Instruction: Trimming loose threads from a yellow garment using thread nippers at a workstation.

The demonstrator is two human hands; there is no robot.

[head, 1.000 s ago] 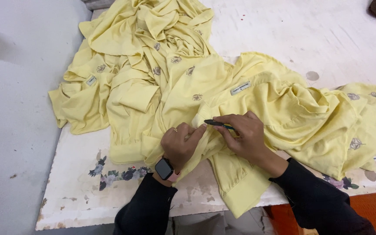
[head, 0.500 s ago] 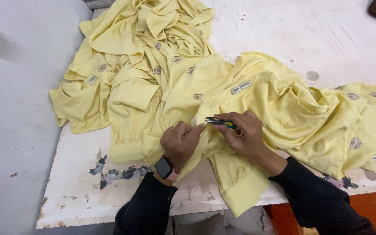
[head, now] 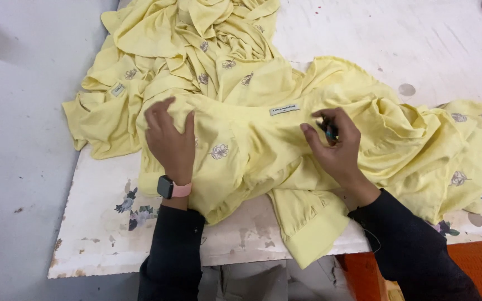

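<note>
A pile of pale yellow garments (head: 235, 95) with small embroidered flowers lies across a worn white table (head: 101, 223). My left hand (head: 168, 139), with a pink-strapped watch on its wrist, rests flat on the yellow cloth with fingers spread. My right hand (head: 333, 145) hovers over the cloth to the right and pinches a small dark pen-like tool (head: 329, 131). A white sewn label (head: 284, 109) shows on the garment between the two hands. A folded cuff (head: 313, 234) of one garment hangs over the table's near edge.
The grey floor (head: 18, 167) runs along the left of the table. An orange surface (head: 475, 262) shows at the lower right under my right sleeve. Faded flower prints mark the tabletop at its near-left corner. A second label (head: 117, 89) sits on the left garment.
My hands were close together over the cloth; now the left hand has moved left and spread flat, and the right hand has lifted with the tool. The view has also come closer.
</note>
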